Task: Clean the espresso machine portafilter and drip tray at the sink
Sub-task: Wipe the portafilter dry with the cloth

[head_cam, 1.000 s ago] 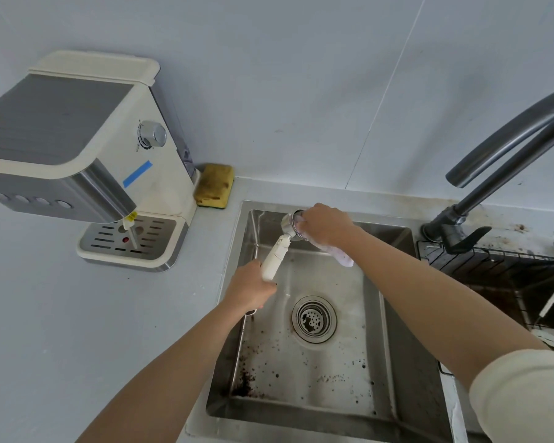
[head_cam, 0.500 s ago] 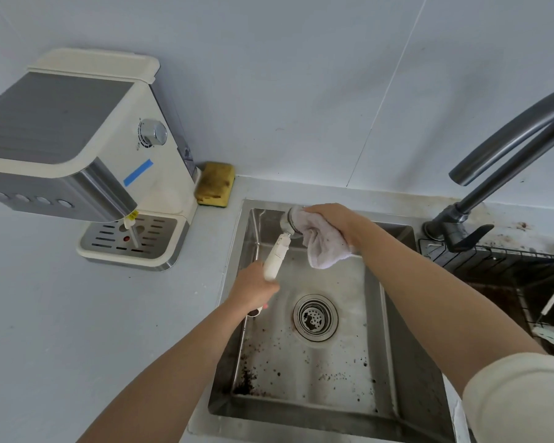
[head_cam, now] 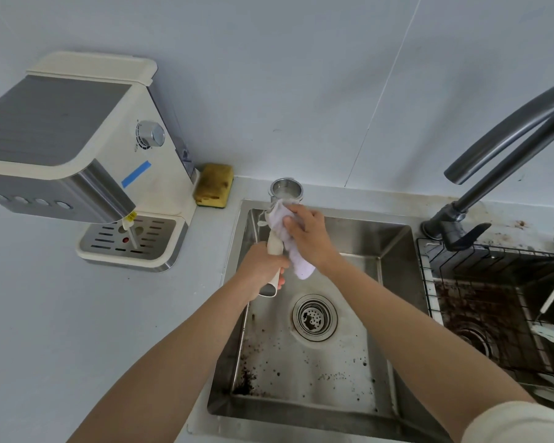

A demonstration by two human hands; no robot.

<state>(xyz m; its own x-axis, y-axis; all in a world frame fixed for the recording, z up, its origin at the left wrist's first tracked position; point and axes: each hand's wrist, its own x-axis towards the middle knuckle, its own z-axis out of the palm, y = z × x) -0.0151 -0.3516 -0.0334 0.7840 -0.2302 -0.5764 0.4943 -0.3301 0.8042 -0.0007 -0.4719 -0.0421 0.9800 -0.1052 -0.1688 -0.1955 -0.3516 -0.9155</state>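
Observation:
Over the steel sink (head_cam: 394, 318) my left hand (head_cam: 263, 270) grips the cream handle of the portafilter (head_cam: 286, 188), whose shiny metal basket points up at the sink's back rim, open side in view. My right hand (head_cam: 311, 235) holds a pale lilac cloth (head_cam: 288, 241) pressed against the portafilter's neck and upper handle, just below the basket; the cloth's end hangs down beside the handle. The drip tray (head_cam: 131, 244) with its slotted metal grate sits in the base of the cream espresso machine (head_cam: 87, 139) on the counter at the left.
A stained yellow sponge (head_cam: 214, 185) lies against the wall between machine and sink. A dark faucet (head_cam: 499, 155) arches at the right above a wire rack (head_cam: 480, 298) over a second basin soiled with coffee grounds. Grounds speckle the sink floor around the drain (head_cam: 314, 316).
The portafilter has swung more upright, its basket now uncovered. My right hand slid the cloth off the basket and down onto the neck and handle.

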